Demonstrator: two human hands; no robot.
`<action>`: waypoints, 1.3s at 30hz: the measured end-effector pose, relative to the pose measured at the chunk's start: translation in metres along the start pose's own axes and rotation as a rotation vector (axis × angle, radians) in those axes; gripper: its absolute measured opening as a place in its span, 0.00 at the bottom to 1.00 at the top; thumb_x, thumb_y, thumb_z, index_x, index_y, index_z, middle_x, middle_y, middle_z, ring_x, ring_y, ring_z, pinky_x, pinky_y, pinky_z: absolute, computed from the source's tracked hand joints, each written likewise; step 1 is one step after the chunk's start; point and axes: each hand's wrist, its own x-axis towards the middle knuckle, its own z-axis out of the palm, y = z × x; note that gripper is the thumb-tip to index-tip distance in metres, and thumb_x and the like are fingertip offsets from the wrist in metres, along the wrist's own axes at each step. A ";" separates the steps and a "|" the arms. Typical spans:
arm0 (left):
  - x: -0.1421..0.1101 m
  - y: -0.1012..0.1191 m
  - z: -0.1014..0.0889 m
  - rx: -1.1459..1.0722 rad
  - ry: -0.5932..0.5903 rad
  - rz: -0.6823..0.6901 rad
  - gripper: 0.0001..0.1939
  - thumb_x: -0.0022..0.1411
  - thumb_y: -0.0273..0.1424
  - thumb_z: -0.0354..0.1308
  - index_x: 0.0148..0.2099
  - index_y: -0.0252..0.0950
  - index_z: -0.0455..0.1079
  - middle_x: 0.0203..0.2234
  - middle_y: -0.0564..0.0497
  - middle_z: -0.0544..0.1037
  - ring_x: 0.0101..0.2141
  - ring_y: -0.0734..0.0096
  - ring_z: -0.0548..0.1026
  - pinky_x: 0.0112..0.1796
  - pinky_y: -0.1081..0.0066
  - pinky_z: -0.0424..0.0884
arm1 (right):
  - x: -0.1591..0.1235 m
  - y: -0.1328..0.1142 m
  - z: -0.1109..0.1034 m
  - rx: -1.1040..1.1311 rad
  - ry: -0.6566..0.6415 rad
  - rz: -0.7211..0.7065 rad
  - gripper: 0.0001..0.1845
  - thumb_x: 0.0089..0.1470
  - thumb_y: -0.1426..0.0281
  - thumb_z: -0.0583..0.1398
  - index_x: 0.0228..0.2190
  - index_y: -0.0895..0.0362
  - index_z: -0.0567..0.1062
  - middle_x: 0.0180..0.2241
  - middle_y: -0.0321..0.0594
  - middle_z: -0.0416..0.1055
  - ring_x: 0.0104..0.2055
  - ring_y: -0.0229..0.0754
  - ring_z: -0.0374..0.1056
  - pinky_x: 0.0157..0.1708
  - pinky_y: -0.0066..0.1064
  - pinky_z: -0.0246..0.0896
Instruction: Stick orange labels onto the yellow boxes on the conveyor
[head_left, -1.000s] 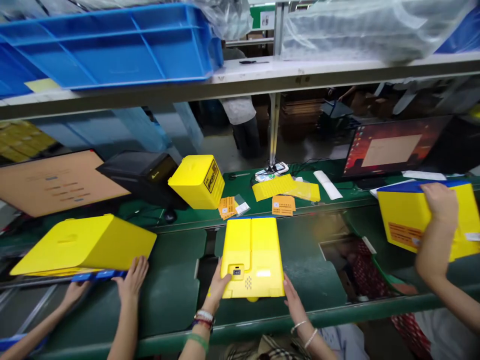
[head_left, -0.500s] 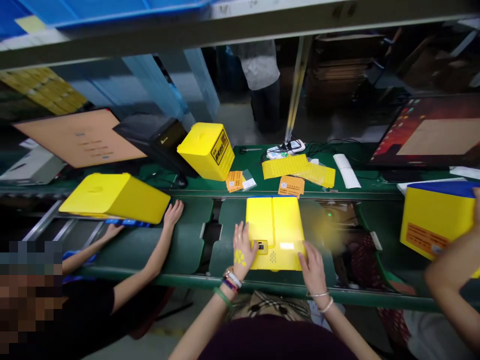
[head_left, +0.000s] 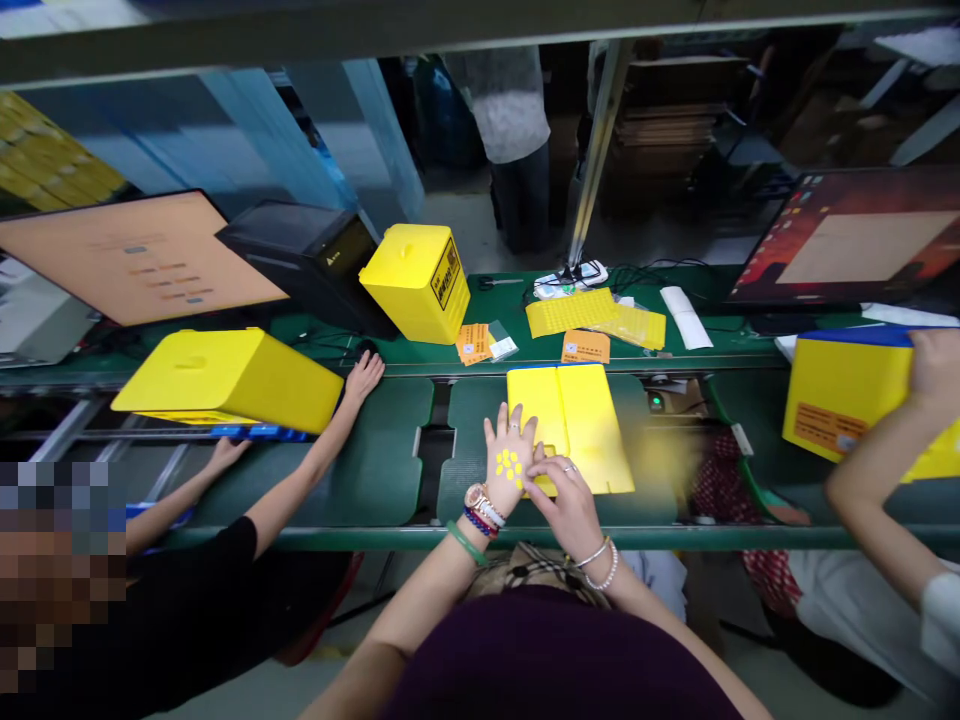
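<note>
In front of me on the line lies a yellow box (head_left: 596, 430) with a seam down its upper face and a blue far edge. My left hand (head_left: 510, 462) is spread flat over its near left part, fingers apart. Several small yellow oval stickers dot the back of that hand. My right hand (head_left: 568, 505) has thumb and forefinger pinched together against the edge of my left hand. Whatever sits between those fingertips is too small to make out. Both hands hide the box's near left corner.
Co-workers' hands touch a yellow bin (head_left: 225, 375) at left and a yellow box (head_left: 847, 395) at right. Behind stand another yellow bin (head_left: 416, 285), yellow sticker sheets (head_left: 574, 312), orange cards (head_left: 586, 346) and a monitor (head_left: 142, 260). Gaps separate the green plates.
My right hand has left the box's right side and come over to my left hand, fingers now pinched. My left hand has turned, fingers spread wider. The view has shifted slightly.
</note>
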 end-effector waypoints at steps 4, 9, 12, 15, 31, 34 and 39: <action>-0.004 -0.013 -0.003 0.028 -0.061 0.065 0.25 0.65 0.36 0.51 0.62 0.36 0.64 0.65 0.39 0.57 0.66 0.41 0.48 0.59 0.37 0.49 | -0.010 -0.014 0.019 -0.006 0.014 -0.051 0.07 0.61 0.70 0.57 0.40 0.54 0.75 0.38 0.42 0.72 0.44 0.43 0.67 0.46 0.37 0.65; -0.011 -0.028 0.000 0.115 -0.079 0.225 0.24 0.66 0.32 0.46 0.62 0.35 0.65 0.64 0.36 0.59 0.65 0.40 0.52 0.58 0.38 0.52 | -0.011 -0.028 0.035 -0.075 0.058 -0.053 0.07 0.61 0.68 0.57 0.35 0.54 0.76 0.35 0.41 0.74 0.42 0.42 0.68 0.45 0.35 0.65; -0.008 -0.042 0.004 0.170 -0.009 0.316 0.24 0.66 0.31 0.46 0.61 0.33 0.66 0.63 0.34 0.60 0.64 0.38 0.51 0.57 0.37 0.53 | -0.006 -0.027 0.046 -0.180 0.047 -0.051 0.10 0.62 0.64 0.57 0.36 0.55 0.76 0.36 0.41 0.75 0.42 0.40 0.69 0.47 0.31 0.64; 0.001 -0.054 0.011 0.197 0.038 0.395 0.23 0.65 0.29 0.45 0.60 0.34 0.67 0.63 0.35 0.61 0.65 0.39 0.50 0.56 0.37 0.54 | 0.002 -0.018 0.056 -0.326 -0.021 -0.034 0.13 0.61 0.60 0.57 0.36 0.56 0.75 0.37 0.39 0.76 0.42 0.38 0.70 0.47 0.28 0.62; -0.008 -0.103 0.006 -0.898 -0.267 0.252 0.18 0.64 0.42 0.45 0.41 0.37 0.72 0.38 0.47 0.78 0.41 0.64 0.74 0.46 0.65 0.71 | -0.002 -0.021 0.055 0.189 0.253 0.385 0.11 0.55 0.61 0.61 0.27 0.55 0.75 0.32 0.37 0.74 0.38 0.39 0.70 0.41 0.30 0.64; -0.032 -0.094 0.003 -1.110 -0.406 0.272 0.16 0.65 0.41 0.47 0.37 0.36 0.70 0.33 0.50 0.77 0.37 0.68 0.74 0.41 0.70 0.70 | 0.000 -0.012 0.054 0.264 0.238 0.402 0.12 0.53 0.60 0.62 0.25 0.56 0.75 0.36 0.41 0.73 0.44 0.43 0.69 0.44 0.35 0.65; -0.052 -0.090 0.004 -1.201 -0.338 0.208 0.15 0.66 0.39 0.47 0.35 0.35 0.69 0.31 0.51 0.75 0.34 0.71 0.72 0.39 0.73 0.67 | -0.006 -0.003 0.057 0.318 0.134 0.498 0.15 0.50 0.56 0.63 0.25 0.56 0.76 0.38 0.43 0.73 0.44 0.45 0.70 0.43 0.37 0.67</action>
